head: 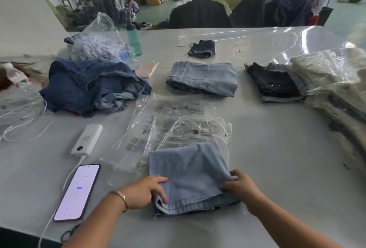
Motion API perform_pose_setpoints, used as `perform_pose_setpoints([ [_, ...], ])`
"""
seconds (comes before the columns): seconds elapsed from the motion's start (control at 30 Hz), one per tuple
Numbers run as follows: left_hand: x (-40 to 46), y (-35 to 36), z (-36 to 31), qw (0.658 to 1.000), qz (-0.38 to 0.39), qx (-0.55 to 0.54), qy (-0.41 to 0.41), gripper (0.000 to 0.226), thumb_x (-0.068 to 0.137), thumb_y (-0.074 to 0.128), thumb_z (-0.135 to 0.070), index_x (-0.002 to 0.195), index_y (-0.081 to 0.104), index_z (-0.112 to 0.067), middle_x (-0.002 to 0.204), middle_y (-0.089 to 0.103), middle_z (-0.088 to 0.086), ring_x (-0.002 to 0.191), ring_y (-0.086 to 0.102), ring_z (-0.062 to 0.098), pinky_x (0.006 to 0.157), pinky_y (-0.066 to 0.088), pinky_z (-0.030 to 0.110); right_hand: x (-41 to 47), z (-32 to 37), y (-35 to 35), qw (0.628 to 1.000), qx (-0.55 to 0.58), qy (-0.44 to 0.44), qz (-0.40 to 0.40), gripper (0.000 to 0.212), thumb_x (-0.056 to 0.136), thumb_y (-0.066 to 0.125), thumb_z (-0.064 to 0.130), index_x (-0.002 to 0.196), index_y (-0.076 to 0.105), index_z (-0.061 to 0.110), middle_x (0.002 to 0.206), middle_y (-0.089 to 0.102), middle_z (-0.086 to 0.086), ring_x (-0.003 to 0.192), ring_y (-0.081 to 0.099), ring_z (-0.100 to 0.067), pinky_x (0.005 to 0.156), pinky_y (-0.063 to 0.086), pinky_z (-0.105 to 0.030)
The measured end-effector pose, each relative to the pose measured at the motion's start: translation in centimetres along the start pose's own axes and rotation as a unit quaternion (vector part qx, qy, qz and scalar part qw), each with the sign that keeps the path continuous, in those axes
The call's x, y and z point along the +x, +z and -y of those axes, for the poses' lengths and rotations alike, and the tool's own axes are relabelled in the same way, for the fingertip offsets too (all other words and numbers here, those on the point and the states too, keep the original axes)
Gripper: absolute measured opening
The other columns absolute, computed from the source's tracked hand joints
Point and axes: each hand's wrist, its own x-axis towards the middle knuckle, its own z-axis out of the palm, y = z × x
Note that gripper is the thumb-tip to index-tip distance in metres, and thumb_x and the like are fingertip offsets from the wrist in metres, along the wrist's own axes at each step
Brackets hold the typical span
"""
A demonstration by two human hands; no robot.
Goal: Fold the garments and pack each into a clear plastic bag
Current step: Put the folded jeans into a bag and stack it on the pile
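The left hand (145,190) grips the left edge of the folded light-blue denim garment (190,176), its fingers curled round the fold near the waistband. The right hand (240,186) pinches the right edge of the same garment, thumb and fingers closed on the cloth. The garment lies flat on the white table (277,148), close to the person, and its far end rests on a clear plastic bag (190,127) with printed text. A second such bag (174,107) lies partly under the first one.

To the left of the garment lie a phone (77,192) with a lit screen and a white power bank (87,139), joined by a white cable (73,170). Farther on the table are a heap of dark-blue denim (93,87), a folded light-blue jeans (204,78), a folded black garment (274,83) and a small dark denim piece (202,48). At the right edge stands a pile of packed bags (334,81). A green bottle (134,40) stands near the far left.
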Motion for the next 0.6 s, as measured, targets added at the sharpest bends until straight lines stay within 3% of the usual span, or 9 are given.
perform_pose_setpoints([
  [0.07, 0.3, -1.4, -0.3, 0.997, 0.066, 0.009, -0.029, 0.061, 0.076, 0.039, 0.013, 0.121, 0.066, -0.018, 0.155, 0.028, -0.003, 0.141, 0.028, 0.01, 0.091, 0.024, -0.002, 0.4, 0.3, 0.5, 0.992, -0.123, -0.033, -0.019, 0.043, 0.073, 0.072, 0.007, 0.111, 0.052, 0.01, 0.089, 0.059, -0.007, 0.074, 0.057, -0.018, 0.058, 0.048, -0.026],
  [0.1, 0.7, -2.1, -0.6, 0.997, 0.058, 0.018, -0.05, 0.054, 0.078, 0.043, 0.008, 0.121, 0.066, -0.015, 0.151, 0.036, -0.001, 0.139, 0.034, 0.012, 0.091, 0.027, 0.0, 0.5, 0.7, 0.7, 0.983, -0.179, -0.042, -0.02, 0.045, 0.073, 0.07, 0.009, 0.112, 0.049, 0.011, 0.088, 0.056, -0.004, 0.077, 0.056, -0.018, 0.061, 0.049, -0.028],
  [0.2, 3.1, -3.6, -1.6, 0.982, -0.16, 0.022, -0.101, 0.038, 0.084, 0.058, -0.02, 0.123, 0.06, -0.017, 0.136, 0.051, -0.003, 0.127, 0.046, 0.016, 0.099, 0.037, 0.02, 0.4, 2.6, 1.0, 0.938, -0.339, -0.068, -0.033, 0.057, 0.072, 0.067, 0.021, 0.121, 0.038, 0.015, 0.095, 0.054, -0.002, 0.088, 0.059, -0.024, 0.07, 0.052, -0.035],
  [0.27, 5.0, -3.9, -1.8, 0.962, -0.239, 0.078, -0.105, 0.065, 0.082, 0.064, -0.045, 0.139, 0.041, -0.022, 0.144, 0.041, -0.004, 0.133, 0.037, 0.018, 0.107, 0.035, 0.031, 0.6, 3.4, 1.2, 0.89, -0.439, -0.114, -0.051, 0.095, 0.075, 0.069, 0.025, 0.147, 0.008, 0.02, 0.124, 0.046, -0.007, 0.108, 0.055, -0.028, 0.078, 0.052, -0.036],
  [0.33, 7.1, -4.1, -2.0, 0.969, -0.197, 0.103, -0.111, 0.089, 0.077, 0.066, -0.059, 0.148, 0.026, -0.024, 0.149, 0.037, 0.0, 0.138, 0.032, 0.021, 0.111, 0.031, 0.036, 0.6, 4.1, 1.7, 0.829, -0.523, -0.184, -0.071, 0.12, 0.079, 0.071, 0.032, 0.145, -0.03, 0.032, 0.154, 0.009, -0.015, 0.135, 0.03, -0.035, 0.097, 0.045, -0.041],
  [0.37, 8.1, -4.1, -2.1, 0.971, -0.17, 0.114, -0.125, 0.093, 0.073, 0.067, -0.062, 0.148, 0.027, -0.024, 0.147, 0.041, 0.002, 0.136, 0.036, 0.023, 0.109, 0.032, 0.037, 0.5, 4.4, 2.0, 0.798, -0.558, -0.217, -0.075, 0.122, 0.082, 0.07, 0.035, 0.14, -0.037, 0.033, 0.158, -0.008, -0.016, 0.143, 0.015, -0.037, 0.105, 0.038, -0.045],
  [0.43, 9.7, -4.6, -2.1, 0.967, -0.135, 0.158, -0.15, 0.079, 0.067, 0.071, -0.063, 0.133, 0.047, -0.027, 0.129, 0.058, 0.002, 0.121, 0.052, 0.024, 0.097, 0.039, 0.035, 0.6, 5.1, 2.3, 0.76, -0.596, -0.25, -0.063, 0.119, 0.085, 0.067, 0.036, 0.138, -0.039, 0.033, 0.156, -0.027, -0.015, 0.147, -0.009, -0.035, 0.115, 0.02, -0.05],
  [0.53, 10.2, -5.5, -3.5, 0.97, -0.084, 0.188, -0.128, 0.043, 0.062, 0.077, -0.049, 0.094, 0.065, -0.022, 0.099, 0.068, 0.002, 0.091, 0.064, 0.024, 0.068, 0.041, 0.026, 0.8, 6.7, 2.3, 0.76, -0.592, -0.266, -0.043, 0.128, 0.077, 0.074, 0.045, 0.142, -0.036, 0.031, 0.155, -0.031, -0.007, 0.145, -0.021, -0.028, 0.119, 0.0, -0.052],
  [0.6, 9.9, -5.9, -4.5, 0.981, -0.07, 0.161, -0.079, 0.029, 0.065, 0.075, -0.031, 0.09, 0.064, -0.02, 0.093, 0.068, 0.003, 0.087, 0.064, 0.024, 0.062, 0.04, 0.024, 1.4, 8.3, 2.2, 0.749, -0.574, -0.326, -0.05, 0.129, 0.07, 0.076, 0.05, 0.148, -0.026, 0.03, 0.159, -0.021, -0.004, 0.147, -0.018, -0.023, 0.12, -0.006, -0.048],
])
